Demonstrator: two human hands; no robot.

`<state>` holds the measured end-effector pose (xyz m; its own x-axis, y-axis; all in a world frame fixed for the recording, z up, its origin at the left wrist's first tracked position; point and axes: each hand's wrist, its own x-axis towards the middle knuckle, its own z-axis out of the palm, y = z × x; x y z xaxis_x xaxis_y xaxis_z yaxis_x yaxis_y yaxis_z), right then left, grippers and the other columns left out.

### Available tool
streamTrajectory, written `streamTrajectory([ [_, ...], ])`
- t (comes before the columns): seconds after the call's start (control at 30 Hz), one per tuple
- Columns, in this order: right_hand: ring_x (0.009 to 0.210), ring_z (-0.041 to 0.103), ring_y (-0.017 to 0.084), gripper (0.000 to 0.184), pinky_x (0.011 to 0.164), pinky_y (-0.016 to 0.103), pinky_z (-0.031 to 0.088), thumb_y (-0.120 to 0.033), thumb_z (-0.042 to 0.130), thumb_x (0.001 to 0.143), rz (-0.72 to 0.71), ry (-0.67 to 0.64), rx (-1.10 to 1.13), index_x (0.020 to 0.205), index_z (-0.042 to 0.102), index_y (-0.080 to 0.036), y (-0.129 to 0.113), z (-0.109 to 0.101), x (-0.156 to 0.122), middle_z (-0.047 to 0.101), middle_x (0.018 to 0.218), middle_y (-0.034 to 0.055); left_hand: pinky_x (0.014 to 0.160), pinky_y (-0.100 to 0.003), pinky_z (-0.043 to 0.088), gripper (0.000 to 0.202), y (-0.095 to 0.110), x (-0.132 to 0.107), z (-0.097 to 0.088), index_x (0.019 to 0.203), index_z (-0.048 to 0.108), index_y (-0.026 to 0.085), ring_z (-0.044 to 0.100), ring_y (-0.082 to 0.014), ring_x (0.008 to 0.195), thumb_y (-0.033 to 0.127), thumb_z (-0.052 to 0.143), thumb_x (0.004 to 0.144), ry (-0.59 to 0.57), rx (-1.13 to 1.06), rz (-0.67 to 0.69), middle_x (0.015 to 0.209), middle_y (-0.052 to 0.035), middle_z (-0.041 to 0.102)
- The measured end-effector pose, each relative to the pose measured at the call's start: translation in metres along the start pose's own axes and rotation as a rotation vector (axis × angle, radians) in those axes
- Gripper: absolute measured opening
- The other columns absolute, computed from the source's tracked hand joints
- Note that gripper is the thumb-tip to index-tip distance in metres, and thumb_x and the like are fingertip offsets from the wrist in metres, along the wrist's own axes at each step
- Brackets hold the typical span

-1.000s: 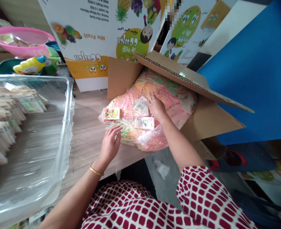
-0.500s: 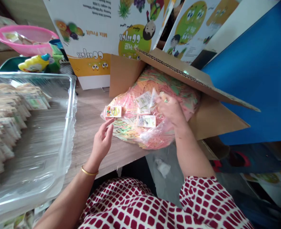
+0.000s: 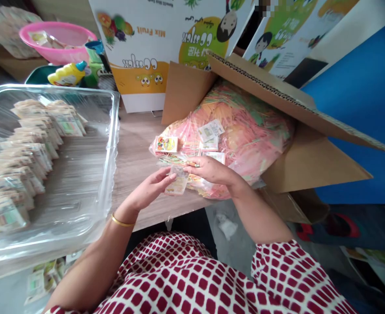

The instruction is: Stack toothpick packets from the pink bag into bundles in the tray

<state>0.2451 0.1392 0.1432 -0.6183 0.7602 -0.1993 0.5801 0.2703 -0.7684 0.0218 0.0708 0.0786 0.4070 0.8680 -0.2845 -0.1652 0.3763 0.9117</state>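
Note:
A small clear printed packet (image 3: 176,183) with red-striped ends is between my two hands, over the table edge of the bag. My left hand (image 3: 148,187) has thumb and fingers closed on its left side. From the right, the fingers of my right hand (image 3: 210,169) pinch its upper right edge. Below and behind lies a large clear bag of thin pink, green and orange sticks (image 3: 244,139). On the bag rest a small fruit-printed box (image 3: 166,144) and several flat packets (image 3: 212,130), one partly covered by my right hand.
A clear plastic tray (image 3: 90,174) with rows of filled packets stands on the left. An open cardboard box (image 3: 313,163) surrounds the bag's far right side. Behind are printed cartons (image 3: 140,65), a pink basin (image 3: 61,52) and a yellow bottle (image 3: 67,75).
My right hand has come left and down from the bag's middle to my left hand. A packet is now held between both hands. The view has shifted slightly.

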Motion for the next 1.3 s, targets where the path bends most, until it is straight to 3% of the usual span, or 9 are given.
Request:
streamTrajectory([
  [0.1,0.074,0.056,0.016,0.027,0.07,0.028,0.037,-0.039,0.056,0.095,0.026,0.06,-0.059,0.082,0.065,-0.018,0.002,0.004,0.001,0.065,0.079,0.0007,0.062,-0.031,0.061,0.051,0.0,0.0,0.001,0.131,0.071,0.021,0.071,-0.0304,0.105,0.053,0.068,0.091,-0.066,-0.103,-0.084,0.121,-0.0125,0.075],
  [0.2,0.074,0.058,0.017,0.023,0.07,0.028,0.037,-0.036,0.057,0.096,0.049,0.097,-0.161,0.083,0.065,-0.018,0.005,0.009,0.002,0.067,0.081,0.0018,0.06,-0.031,0.062,0.048,-0.001,0.001,0.006,0.122,0.075,0.018,0.069,-0.0316,0.109,0.054,0.068,0.09,-0.021,-0.147,-0.123,0.121,-0.0145,0.075],
  [0.4,0.098,0.068,0.021,0.018,0.083,0.03,0.046,-0.035,0.057,0.099,0.004,0.319,-0.065,0.107,0.065,-0.022,0.002,0.018,-0.001,0.073,0.106,0.0038,0.094,-0.041,0.059,0.041,-0.005,0.01,0.009,0.106,0.079,0.014,0.07,-0.0274,0.11,0.046,0.081,0.081,0.146,-0.289,-0.08,0.113,-0.0137,0.078],
  [0.53,0.098,0.071,0.021,0.02,0.084,0.03,0.05,-0.036,0.058,0.098,-0.005,0.484,-0.035,0.113,0.063,-0.024,-0.01,0.028,-0.008,0.074,0.11,0.003,0.103,-0.043,0.054,0.034,-0.013,0.015,0.008,0.093,0.081,0.016,0.07,-0.0251,0.107,0.044,0.086,0.074,0.294,-0.305,0.027,0.104,-0.0097,0.08],
  [0.7,0.095,0.074,0.025,0.03,0.08,0.031,0.05,-0.033,0.061,0.097,0.058,0.272,-0.301,0.127,0.063,-0.026,-0.017,0.043,-0.006,0.078,0.109,0.0044,0.106,-0.042,0.051,0.032,-0.015,0.013,0.01,0.091,0.081,0.017,0.071,-0.0221,0.1,0.044,0.086,0.074,0.335,-0.264,0.098,0.098,-0.0072,0.08],
  [0.83,0.09,0.073,0.025,0.038,0.076,0.031,0.048,-0.028,0.059,0.097,0.105,0.192,-0.432,0.135,0.064,-0.027,-0.009,0.046,0.003,0.079,0.099,0.0056,0.109,-0.043,0.049,0.036,-0.013,0.008,0.012,0.102,0.081,0.018,0.069,-0.0254,0.113,0.047,0.08,0.081,0.278,-0.222,0.114,0.11,-0.009,0.08],
  [0.97,0.078,0.067,0.019,0.026,0.07,0.029,0.047,-0.04,0.06,0.098,0.047,0.173,-0.093,0.116,0.07,-0.025,-0.003,0.039,0.005,0.073,0.088,0.0021,0.111,-0.045,0.049,0.034,-0.017,0.007,0.011,0.102,0.082,0.019,0.067,-0.0277,0.119,0.046,0.08,0.081,0.31,-0.272,0.124,0.115,-0.0094,0.079],
  [1.13,0.045,0.035,0.012,0.062,0.044,0.026,0.033,-0.08,0.03,0.097,-0.027,0.447,0.527,0.091,0.059,-0.026,-0.019,0.018,0.014,0.041,0.057,-0.0059,0.116,-0.044,0.045,0.029,-0.02,0.009,0.012,0.1,0.082,0.017,0.064,-0.0273,0.126,0.04,0.077,0.084,0.283,-0.317,0.094,0.121,-0.0106,0.077],
  [1.3,0.047,0.034,0.014,0.073,0.043,0.028,0.037,-0.092,0.019,0.087,-0.069,0.595,0.614,0.079,0.052,-0.027,-0.039,0.019,0.039,0.035,0.057,-0.004,0.115,-0.045,0.046,0.026,-0.018,0.011,0.017,0.096,0.083,0.018,0.065,-0.0269,0.124,0.04,0.077,0.083,0.299,-0.29,0.082,0.121,-0.0104,0.077],
])
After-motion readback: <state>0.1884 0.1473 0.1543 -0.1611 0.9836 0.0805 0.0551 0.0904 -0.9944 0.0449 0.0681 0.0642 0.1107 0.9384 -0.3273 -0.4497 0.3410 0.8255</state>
